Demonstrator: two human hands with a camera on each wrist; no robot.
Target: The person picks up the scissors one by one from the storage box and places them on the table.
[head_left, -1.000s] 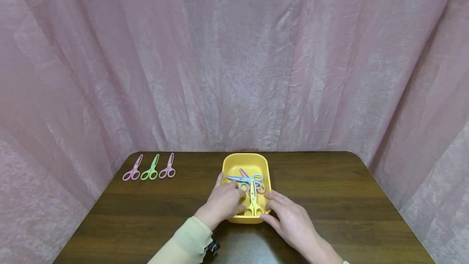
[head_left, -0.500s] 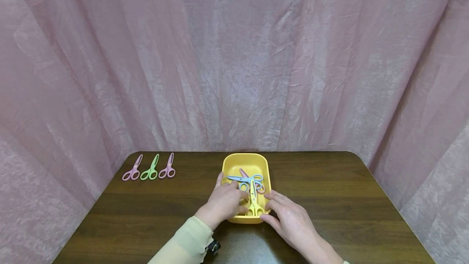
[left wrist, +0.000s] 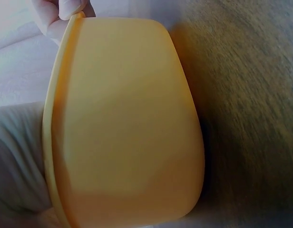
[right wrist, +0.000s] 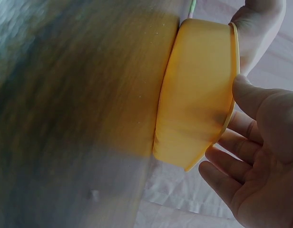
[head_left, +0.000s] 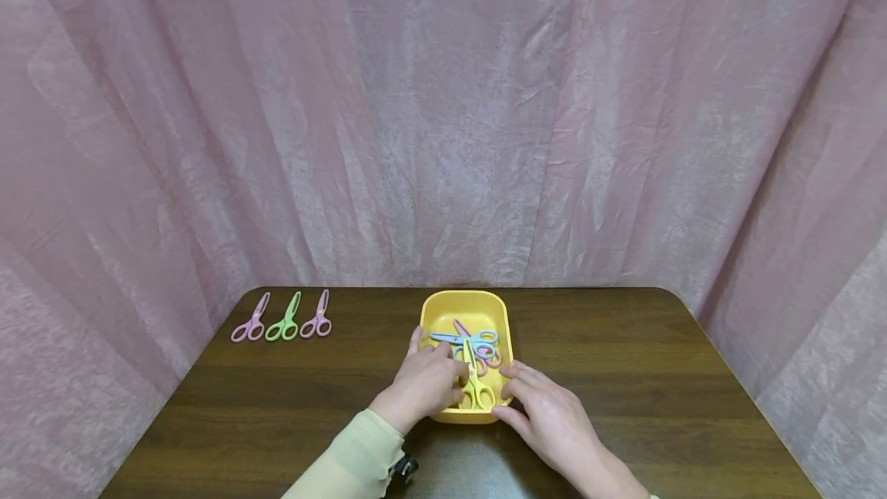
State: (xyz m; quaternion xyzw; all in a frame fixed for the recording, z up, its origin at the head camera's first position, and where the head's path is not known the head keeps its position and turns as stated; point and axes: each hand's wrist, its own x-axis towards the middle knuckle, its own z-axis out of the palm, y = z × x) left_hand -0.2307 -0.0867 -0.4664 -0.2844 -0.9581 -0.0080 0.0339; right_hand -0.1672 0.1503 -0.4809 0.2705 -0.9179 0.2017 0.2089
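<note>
A yellow plastic box [head_left: 464, 299] stands mid-table. Inside it lie light blue scissors [head_left: 462, 341], pink scissors [head_left: 495, 361] partly under them, and yellow scissors [head_left: 469, 364] nearest the front. My left hand [head_left: 424, 382] reaches over the left rim, with thumb and fingertips at the yellow scissors' left side, seeming to pinch them; the exact contact is hidden. My right hand [head_left: 550, 410] holds the front right corner of the box; in the right wrist view its thumb [right wrist: 249, 95] rests on the rim. The left wrist view shows mostly the box's outer wall [left wrist: 127, 109].
At the far left of the brown table [head_left: 610, 345] lie purple scissors [head_left: 255, 322], green scissors [head_left: 288, 322] and pinkish-purple scissors [head_left: 319, 318] in a row, blades pointing away. A pink curtain [head_left: 443, 114] hangs behind the table edge.
The yellow scissors have shifted left and turned, their tip now leaning left across the blue scissors' handles. Both hands and the box stay nearly in place.
</note>
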